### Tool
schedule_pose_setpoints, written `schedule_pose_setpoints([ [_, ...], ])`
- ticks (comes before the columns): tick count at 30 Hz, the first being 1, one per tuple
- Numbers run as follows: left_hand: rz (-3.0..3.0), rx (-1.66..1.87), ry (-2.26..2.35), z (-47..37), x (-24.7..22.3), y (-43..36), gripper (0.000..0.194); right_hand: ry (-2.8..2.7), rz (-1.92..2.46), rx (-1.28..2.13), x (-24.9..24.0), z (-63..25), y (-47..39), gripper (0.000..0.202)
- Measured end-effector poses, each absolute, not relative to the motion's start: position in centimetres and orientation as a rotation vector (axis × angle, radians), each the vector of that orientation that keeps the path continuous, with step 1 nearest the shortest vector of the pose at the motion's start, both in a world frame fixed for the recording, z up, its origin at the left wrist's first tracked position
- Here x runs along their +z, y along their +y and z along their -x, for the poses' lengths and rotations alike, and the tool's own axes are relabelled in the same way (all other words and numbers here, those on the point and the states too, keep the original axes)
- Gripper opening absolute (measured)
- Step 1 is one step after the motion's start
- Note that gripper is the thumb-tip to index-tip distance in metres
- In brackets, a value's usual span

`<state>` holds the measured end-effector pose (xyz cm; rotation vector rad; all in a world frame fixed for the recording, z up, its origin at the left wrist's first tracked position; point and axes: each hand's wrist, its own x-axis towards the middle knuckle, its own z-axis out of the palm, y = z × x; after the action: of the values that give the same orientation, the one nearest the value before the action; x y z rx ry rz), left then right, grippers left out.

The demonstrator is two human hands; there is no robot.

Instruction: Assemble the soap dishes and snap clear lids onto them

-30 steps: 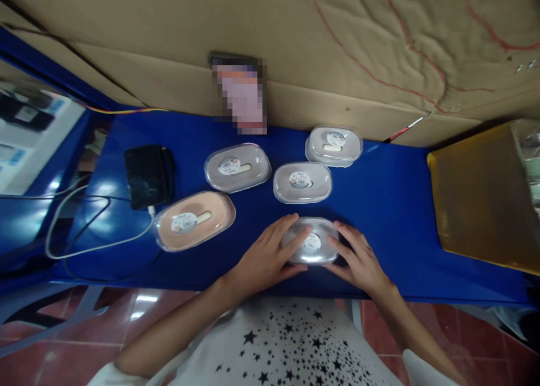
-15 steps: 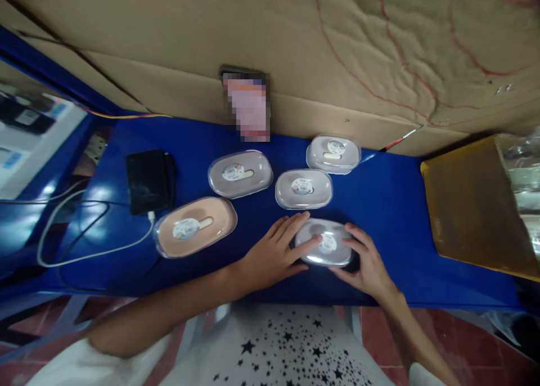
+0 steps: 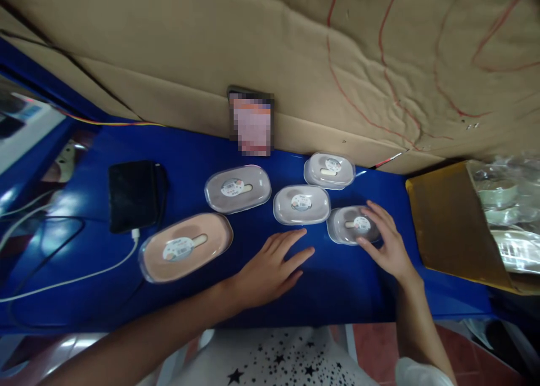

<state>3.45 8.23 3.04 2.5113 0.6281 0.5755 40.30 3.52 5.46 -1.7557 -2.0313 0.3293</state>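
Note:
My right hand (image 3: 390, 245) grips the right end of a grey oval lidded box (image 3: 352, 234), its thumb and fingers on either side of the clear lid. The box sits on the blue table, a round label on its top. Fingers apart and holding nothing, my left hand (image 3: 274, 268) hovers low over the tabletop. Just beyond its fingertips lies another grey oval box (image 3: 287, 203). Similar boxes stand around: one grey box (image 3: 225, 192) to the left, a smaller-looking box (image 3: 320, 172) at the back, and a peach-coloured box (image 3: 162, 239) at the near left.
A cardboard carton (image 3: 447, 223) holding plastic-wrapped items (image 3: 510, 234) stands at the right. On the left lies a black device (image 3: 131, 197) with a white cable (image 3: 99, 272). A blurred phone-like object (image 3: 253, 124) leans against the cardboard wall (image 3: 169, 48) behind.
The grey box held near the front edge by both hands has moved right and back, beside the middle box. My left hand has let go; my right hand remains on it. The view has shifted slightly.

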Motion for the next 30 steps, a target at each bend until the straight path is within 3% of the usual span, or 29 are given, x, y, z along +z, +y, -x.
schedule_pose_setpoints([
  [7,-2.553,0.674,0.671,-3.2,3.4,8.9,0.042,-1.826,1.868,0.024,2.8,-41.9,5.2,0.063],
  [13,-2.8,0.738,0.872,-0.4,6.7,9.5,0.041,-1.702,2.147,-0.307,3.5,-43.1,4.2,0.069],
  [20,-2.643,0.559,1.604,9.5,7.0,9.0,0.057,-2.309,1.551,0.161,6.0,-34.4,7.4,0.08],
  [24,-2.571,0.444,1.553,11.2,6.2,8.4,0.057,-2.382,1.354,0.245,4.9,-31.4,9.6,0.064],
  [30,-2.554,0.355,1.127,6.7,8.0,8.8,0.055,-2.218,1.438,0.324,5.2,-33.9,6.8,0.044],
])
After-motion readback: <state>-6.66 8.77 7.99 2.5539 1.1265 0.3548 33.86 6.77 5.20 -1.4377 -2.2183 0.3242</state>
